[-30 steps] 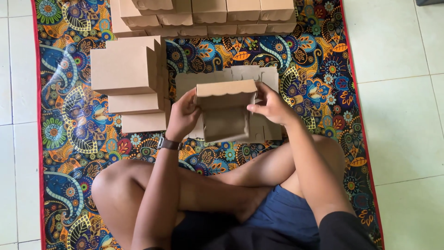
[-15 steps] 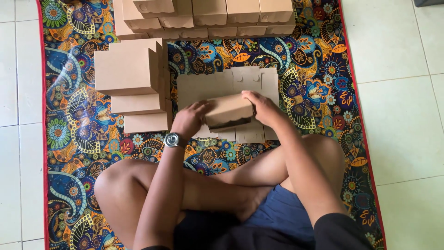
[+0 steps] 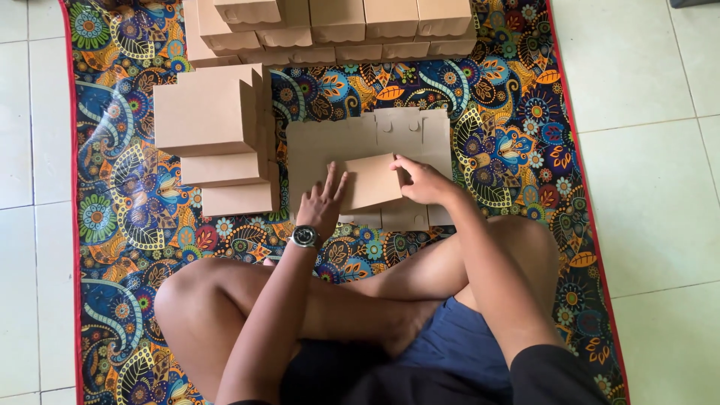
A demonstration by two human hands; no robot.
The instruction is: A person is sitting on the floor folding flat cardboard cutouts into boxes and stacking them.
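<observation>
I see the folded cardboard panel (image 3: 373,182) lying tilted on top of the flat die-cut cardboard sheet (image 3: 330,146), which rests on the patterned mat (image 3: 517,142) in front of the crossed legs. My right hand (image 3: 424,180) presses down on the panel's right edge, fingers curled and together on it; my left hand (image 3: 324,204) lies spread and flat, fingertips on the panel's left edge, a wristwatch (image 3: 305,237) just behind it. Neither grip pinches anything; both only press. I judge the main risk is the fold springing back: the panel sits skewed, so uneven pressure from the two hands could crease it off its score line or tear the small tabs (image 3: 397,126) beyond the right hand. The sheet could also slide on the mat under a sideways push. Just left of the left hand stands a stepped stack of finished boxes (image 3: 214,127), near enough that a swinging elbow or the sheet's edge might nudge it over. Farther beyond both hands, a row of more boxes (image 3: 352,22) lines the mat's far edge, well apart.
</observation>
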